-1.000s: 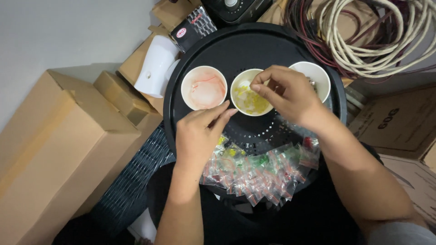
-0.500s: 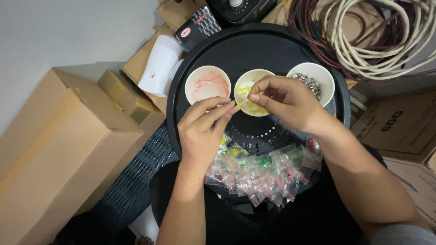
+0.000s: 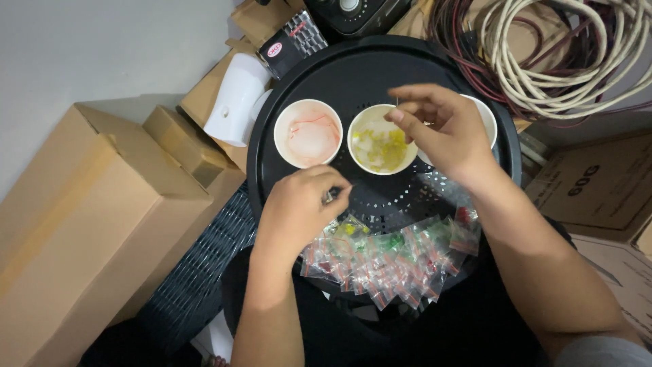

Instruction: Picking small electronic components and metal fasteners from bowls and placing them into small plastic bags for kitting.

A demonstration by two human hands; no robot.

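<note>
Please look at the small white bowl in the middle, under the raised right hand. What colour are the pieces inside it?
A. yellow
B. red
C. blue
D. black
A: the middle bowl holds yellow pieces, just below the right hand; the left bowl beside it on the black round tray shows reddish content instead.

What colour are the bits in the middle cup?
Yellow, seen in the head view inside the middle cup.

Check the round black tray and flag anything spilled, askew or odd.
Nothing looks spilled or damaged. The small clear bags lie in a loose overlapping heap at the near rim of the black tray, some edging past it. The bowls stand upright. The left hand and right hand pinch something too small to identify.
</note>
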